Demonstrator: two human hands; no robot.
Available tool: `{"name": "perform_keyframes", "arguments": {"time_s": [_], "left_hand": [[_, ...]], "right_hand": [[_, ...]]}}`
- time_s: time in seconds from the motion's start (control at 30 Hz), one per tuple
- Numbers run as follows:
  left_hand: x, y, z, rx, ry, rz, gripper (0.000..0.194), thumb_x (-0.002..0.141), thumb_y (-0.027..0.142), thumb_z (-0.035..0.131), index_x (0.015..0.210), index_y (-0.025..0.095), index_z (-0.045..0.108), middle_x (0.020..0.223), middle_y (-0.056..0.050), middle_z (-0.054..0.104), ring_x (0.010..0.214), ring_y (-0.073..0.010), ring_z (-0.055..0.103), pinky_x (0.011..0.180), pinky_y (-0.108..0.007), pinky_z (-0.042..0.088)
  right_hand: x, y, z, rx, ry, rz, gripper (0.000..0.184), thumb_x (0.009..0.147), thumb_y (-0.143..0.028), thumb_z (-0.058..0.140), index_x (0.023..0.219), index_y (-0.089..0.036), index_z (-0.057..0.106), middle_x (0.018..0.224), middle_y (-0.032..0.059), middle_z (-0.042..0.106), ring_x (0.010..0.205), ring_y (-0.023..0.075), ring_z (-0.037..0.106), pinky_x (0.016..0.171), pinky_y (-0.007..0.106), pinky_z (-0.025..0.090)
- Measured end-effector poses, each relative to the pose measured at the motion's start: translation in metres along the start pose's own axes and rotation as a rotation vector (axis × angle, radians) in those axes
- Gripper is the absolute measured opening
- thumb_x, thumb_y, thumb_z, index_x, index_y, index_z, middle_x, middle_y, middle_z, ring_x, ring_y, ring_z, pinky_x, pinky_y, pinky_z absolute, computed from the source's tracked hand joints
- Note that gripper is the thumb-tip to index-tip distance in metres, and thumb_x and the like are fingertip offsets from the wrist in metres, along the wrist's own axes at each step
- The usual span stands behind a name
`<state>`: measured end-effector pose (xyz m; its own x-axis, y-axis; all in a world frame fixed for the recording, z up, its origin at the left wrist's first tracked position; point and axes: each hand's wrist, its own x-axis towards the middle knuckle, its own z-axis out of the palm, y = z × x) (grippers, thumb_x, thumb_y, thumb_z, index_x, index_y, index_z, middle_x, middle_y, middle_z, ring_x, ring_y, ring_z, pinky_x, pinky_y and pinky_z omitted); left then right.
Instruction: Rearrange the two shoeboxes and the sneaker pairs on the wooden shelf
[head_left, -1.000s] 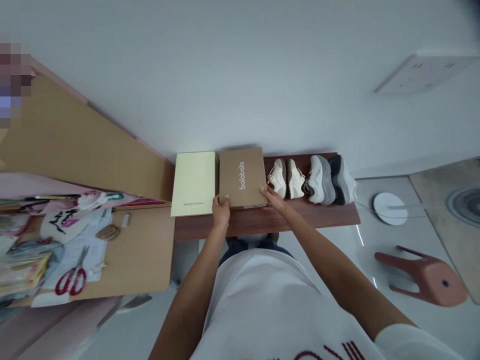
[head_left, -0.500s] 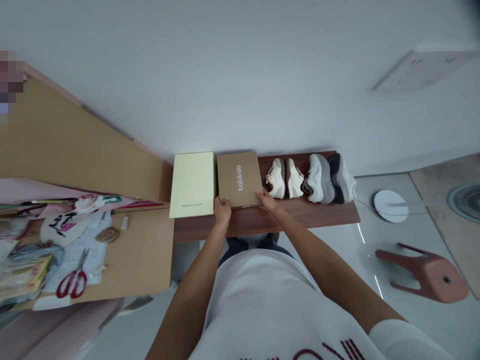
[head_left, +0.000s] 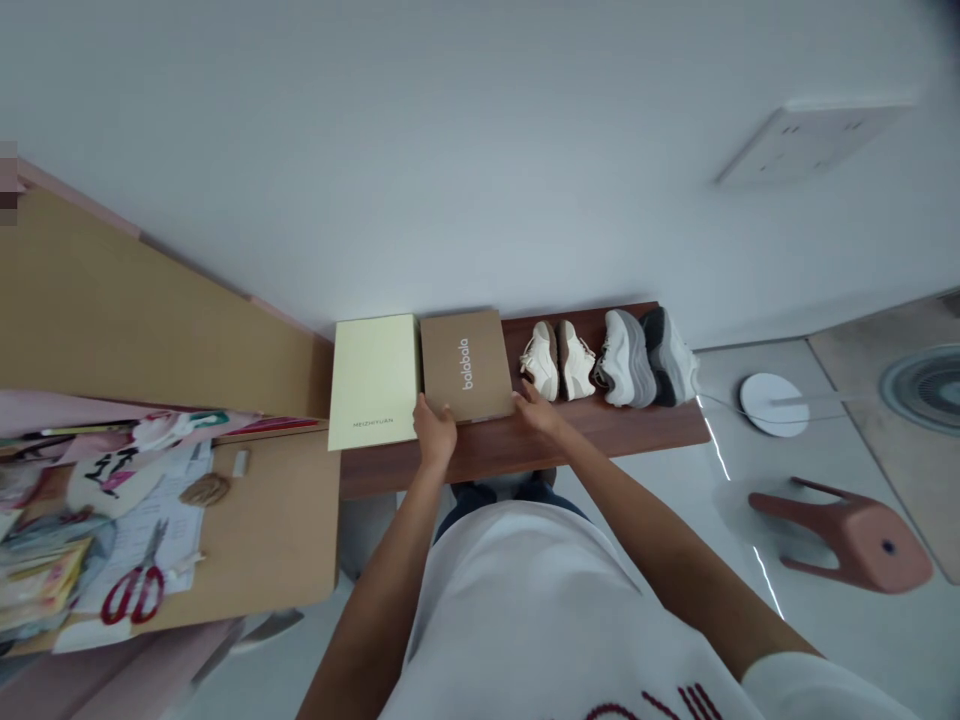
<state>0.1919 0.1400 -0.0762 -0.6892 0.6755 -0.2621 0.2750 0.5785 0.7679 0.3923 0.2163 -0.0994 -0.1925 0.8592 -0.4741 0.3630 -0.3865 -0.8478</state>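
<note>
A brown shoe box with white lettering lies flat on a dark wooden bench against the wall. My left hand grips its near left corner, fingers curled on the edge. My right hand holds its near right corner. A pale yellow box lies directly left of the brown one, side by side and touching.
A pair of cream sneakers and a pair of grey sneakers stand on the bench to the right. A desk with papers and red scissors is at left. A pink stool lies tipped on the floor beside a white disc.
The brown box has been pushed back toward the wall and settled on the bench beside the yellow box. Both hands followed it and stay at its near corners.
</note>
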Motion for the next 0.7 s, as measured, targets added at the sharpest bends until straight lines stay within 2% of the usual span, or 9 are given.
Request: {"name": "perform_keyframes", "arguments": {"time_s": [0.13, 0.23, 0.37, 0.47, 0.6, 0.7], "left_hand": [[-0.012, 0.02, -0.009, -0.051, -0.042, 0.172, 0.055, 0.087, 0.023, 0.064, 0.14, 0.018, 0.05, 0.151, -0.016, 0.048, 0.146, -0.0291, 0.038, 0.125, -0.044, 0.023], [-0.021, 0.035, 0.0, -0.122, -0.157, 0.228, 0.049, 0.089, 0.023, 0.062, 0.137, 0.022, 0.053, 0.149, -0.013, 0.051, 0.143, -0.027, 0.043, 0.122, -0.044, 0.029], [-0.037, 0.055, 0.038, -0.237, -0.327, 0.193, 0.044, 0.088, 0.02, 0.064, 0.132, 0.022, 0.057, 0.143, -0.014, 0.057, 0.135, -0.0275, 0.053, 0.117, -0.045, 0.038], [-0.053, 0.066, 0.075, -0.294, -0.41, 0.167, 0.044, 0.084, 0.016, 0.068, 0.127, 0.021, 0.061, 0.138, -0.014, 0.06, 0.132, -0.0287, 0.055, 0.117, -0.047, 0.037], [-0.066, 0.073, 0.121, -0.295, -0.44, 0.139, 0.044, 0.079, 0.01, 0.071, 0.121, 0.019, 0.063, 0.134, -0.015, 0.062, 0.134, -0.031, 0.052, 0.119, -0.049, 0.034], [-0.064, 0.073, 0.145, -0.222, -0.415, 0.172, 0.046, 0.075, 0.007, 0.07, 0.12, 0.019, 0.064, 0.136, -0.015, 0.06, 0.138, -0.0313, 0.047, 0.122, -0.048, 0.029]], "right_hand": [[-0.01, 0.006, -0.041, 0.014, 0.093, -0.016, 0.061, 0.091, -0.05, 0.059, 0.146, -0.023, 0.052, 0.145, 0.0123, 0.059, 0.135, 0.0278, 0.054, 0.114, 0.05, 0.041], [-0.014, 0.012, -0.084, 0.027, 0.17, -0.044, 0.055, 0.091, -0.049, 0.059, 0.14, -0.022, 0.057, 0.139, 0.0132, 0.063, 0.126, 0.0279, 0.061, 0.11, 0.05, 0.046], [-0.013, 0.017, -0.135, 0.004, 0.233, -0.037, 0.048, 0.091, -0.044, 0.06, 0.131, -0.019, 0.063, 0.134, 0.015, 0.066, 0.12, 0.0285, 0.065, 0.106, 0.05, 0.049], [-0.01, 0.02, -0.16, -0.058, 0.241, -0.035, 0.042, 0.09, -0.036, 0.061, 0.128, -0.018, 0.065, 0.13, 0.014, 0.069, 0.12, 0.0278, 0.065, 0.109, 0.049, 0.047], [-0.002, 0.024, -0.173, -0.169, 0.207, 0.003, 0.042, 0.089, -0.029, 0.06, 0.129, -0.017, 0.064, 0.13, 0.0143, 0.068, 0.121, 0.0272, 0.065, 0.11, 0.048, 0.045], [0.007, 0.029, -0.174, -0.229, 0.157, 0.01, 0.045, 0.088, -0.028, 0.06, 0.132, -0.018, 0.062, 0.131, 0.0133, 0.068, 0.122, 0.0268, 0.064, 0.11, 0.047, 0.046]]}}
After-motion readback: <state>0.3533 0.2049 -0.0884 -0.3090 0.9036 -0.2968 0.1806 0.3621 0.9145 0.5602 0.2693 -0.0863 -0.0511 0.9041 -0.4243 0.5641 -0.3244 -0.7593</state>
